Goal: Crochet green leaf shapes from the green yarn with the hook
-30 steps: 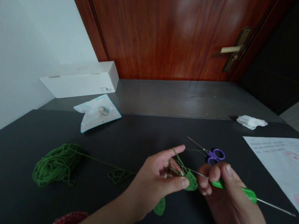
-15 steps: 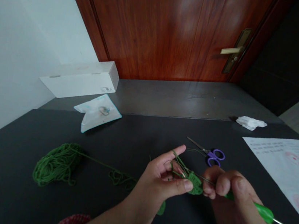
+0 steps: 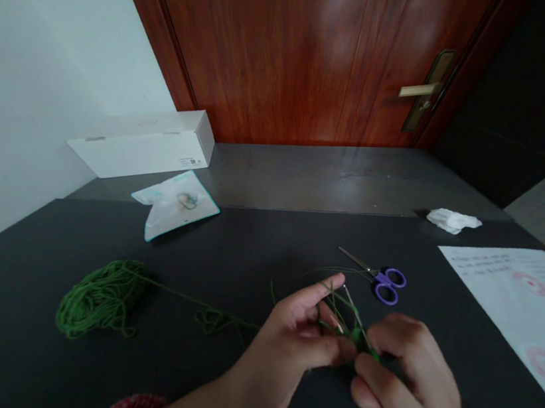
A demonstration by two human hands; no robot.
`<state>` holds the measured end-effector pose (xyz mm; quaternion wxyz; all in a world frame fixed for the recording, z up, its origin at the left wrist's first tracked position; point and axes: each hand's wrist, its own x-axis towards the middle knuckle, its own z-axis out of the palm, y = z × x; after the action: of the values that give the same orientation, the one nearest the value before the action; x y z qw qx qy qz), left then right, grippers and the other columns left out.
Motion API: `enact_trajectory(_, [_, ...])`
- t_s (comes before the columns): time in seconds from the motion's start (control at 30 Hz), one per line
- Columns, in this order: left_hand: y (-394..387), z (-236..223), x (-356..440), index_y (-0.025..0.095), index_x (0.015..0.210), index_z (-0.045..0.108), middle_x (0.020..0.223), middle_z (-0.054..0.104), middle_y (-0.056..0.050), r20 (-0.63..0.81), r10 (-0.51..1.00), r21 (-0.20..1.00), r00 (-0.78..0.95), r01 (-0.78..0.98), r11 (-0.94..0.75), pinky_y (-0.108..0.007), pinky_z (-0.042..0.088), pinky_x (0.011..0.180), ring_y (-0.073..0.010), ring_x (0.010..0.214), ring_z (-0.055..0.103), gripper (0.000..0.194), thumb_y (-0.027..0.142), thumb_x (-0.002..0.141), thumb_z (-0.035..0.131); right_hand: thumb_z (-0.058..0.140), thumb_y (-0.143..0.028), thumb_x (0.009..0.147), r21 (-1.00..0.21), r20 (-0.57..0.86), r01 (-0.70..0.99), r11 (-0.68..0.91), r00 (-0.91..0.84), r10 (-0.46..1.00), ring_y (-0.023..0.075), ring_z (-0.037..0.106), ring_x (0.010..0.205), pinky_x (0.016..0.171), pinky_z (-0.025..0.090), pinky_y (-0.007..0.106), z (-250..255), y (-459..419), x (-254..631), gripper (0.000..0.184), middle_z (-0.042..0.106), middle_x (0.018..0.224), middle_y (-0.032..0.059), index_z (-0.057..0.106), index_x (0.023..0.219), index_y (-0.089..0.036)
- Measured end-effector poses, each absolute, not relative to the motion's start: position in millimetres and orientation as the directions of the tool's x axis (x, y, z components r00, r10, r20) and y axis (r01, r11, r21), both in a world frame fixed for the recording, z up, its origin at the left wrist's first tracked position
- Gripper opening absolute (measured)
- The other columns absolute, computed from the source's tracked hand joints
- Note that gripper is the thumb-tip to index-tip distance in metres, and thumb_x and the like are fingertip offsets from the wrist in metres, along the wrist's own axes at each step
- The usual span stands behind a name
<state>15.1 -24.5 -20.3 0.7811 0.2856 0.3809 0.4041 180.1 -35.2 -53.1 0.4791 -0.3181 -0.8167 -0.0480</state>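
My left hand [image 3: 296,331] pinches a small green crochet piece [image 3: 354,337] between thumb and fingers, with green yarn looped over its raised forefinger. My right hand [image 3: 407,382] is closed around the crochet hook [image 3: 352,309], whose thin metal tip points up and away through the piece; its green handle is hidden under the fingers. The two hands touch at the piece, just above the black table [image 3: 246,254]. The yarn strand runs left along the table to a loose green yarn ball [image 3: 102,297].
Purple-handled scissors [image 3: 379,279] lie just beyond my hands. A printed paper sheet [image 3: 524,311] lies at the right, a crumpled white tissue [image 3: 452,220] at the back right, a white plastic packet [image 3: 176,205] and a white box [image 3: 144,144] at the back left. A wooden door [image 3: 312,55] stands behind.
My right hand swung the hook from lying out to the right to pointing up and away, and closed in against my left hand. The green handle went out of sight.
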Motion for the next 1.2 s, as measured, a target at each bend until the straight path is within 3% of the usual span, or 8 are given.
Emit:
enact_trajectory(0.07, [-23.9,-19.2,14.4,0.019,0.130,0.059,0.075,0.058,0.003,-0.381,0.803,0.667,0.459,-0.464,0.582,-0.027,0.037,0.074,-0.0090,0.068,0.052,0.075,0.010,0.060,0.083,0.044,-0.033,0.098,-0.263,0.827,0.498,0.826,-0.324,0.459,0.0205,0.057,0.070,0.070,0.051,0.039,-55.4,-35.8,184.7,0.025,0.061,0.075,0.0046,0.061,0.082,-0.024])
enact_trajectory(0.17, [-23.1,-18.7,12.9,0.017,0.127,0.061,0.074,0.059,0.003,-0.387,0.774,0.625,0.502,-0.475,0.620,-0.027,0.037,0.073,-0.0097,0.068,0.054,0.075,0.007,0.056,0.084,0.040,-0.033,0.100,-0.492,0.734,0.301,0.817,-0.361,0.575,0.0220,0.058,0.075,0.067,0.051,0.038,-53.5,-37.8,188.1,0.025,0.059,0.077,0.0052,0.060,0.088,-0.024])
enact_trajectory(0.27, [-22.4,-20.0,11.3,0.017,0.126,0.061,0.073,0.059,0.003,-0.399,0.773,0.605,0.493,-0.493,0.626,-0.029,0.038,0.074,-0.0095,0.066,0.054,0.077,0.004,0.055,0.084,0.041,-0.038,0.099,-0.752,0.633,0.073,0.655,-0.194,0.749,0.0215,0.054,0.073,0.061,0.048,0.036,-51.4,-38.5,182.1,0.027,0.053,0.075,0.0035,0.057,0.083,-0.024])
enact_trajectory(0.37, [-21.8,-22.4,10.5,0.015,0.129,0.059,0.076,0.061,0.001,-0.402,0.779,0.580,0.482,-0.524,0.624,-0.032,0.037,0.080,-0.0121,0.071,0.057,0.077,0.005,0.057,0.083,0.042,-0.042,0.097,-0.880,0.440,-0.213,0.424,-0.033,0.897,0.0202,0.051,0.067,0.056,0.048,0.033,-53.0,-36.2,172.0,0.032,0.050,0.071,0.0024,0.057,0.075,-0.025])
enact_trajectory(0.5, [-20.7,-25.6,11.1,0.014,0.130,0.058,0.079,0.062,-0.001,-0.399,0.793,0.557,0.461,-0.565,0.609,-0.033,0.035,0.087,-0.0159,0.081,0.060,0.076,0.005,0.058,0.083,0.049,-0.046,0.093,-0.874,0.183,-0.464,0.143,-0.041,0.982,0.0173,0.048,0.059,0.054,0.049,0.032,-54.2,-31.4,166.1,0.032,0.049,0.066,0.0010,0.058,0.072,-0.024])
enact_trajectory(0.73, [-19.8,-28.8,11.5,0.014,0.129,0.059,0.078,0.064,-0.001,-0.399,0.802,0.544,0.445,-0.589,0.598,-0.032,0.037,0.086,-0.0131,0.076,0.058,0.076,0.005,0.057,0.083,0.055,-0.044,0.092,-0.709,-0.206,-0.663,-0.241,-0.132,0.970,0.0127,0.042,0.059,0.060,0.048,0.026,-46.3,-26.6,164.5,0.035,0.047,0.063,-0.0018,0.055,0.065,-0.022])
enact_trajectory(0.87, [-19.7,-28.3,11.9,0.013,0.128,0.060,0.081,0.064,-0.002,-0.420,0.784,0.534,0.457,-0.574,0.621,-0.034,0.037,0.089,-0.0133,0.077,0.059,0.076,0.006,0.056,0.085,0.059,-0.043,0.089,-0.637,-0.216,-0.703,-0.315,-0.230,0.949,0.0127,0.038,0.055,0.059,0.045,0.027,-43.9,-23.1,166.8,0.035,0.043,0.058,-0.0028,0.054,0.062,-0.022])
enact_trajectory(1.2, [-28.5,-24.4,13.6,0.015,0.133,0.053,0.082,0.058,0.002,-0.393,0.823,0.702,0.410,-0.444,0.557,-0.028,0.043,0.080,-0.0108,0.078,0.058,0.079,0.011,0.061,0.086,0.048,-0.040,0.094,-0.693,-0.164,-0.649,-0.313,-0.280,0.946,0.0144,0.037,0.052,0.057,0.042,0.028,-37.3,-16.4,178.3,0.045,0.038,0.051,-0.0018,0.053,0.054,-0.021])
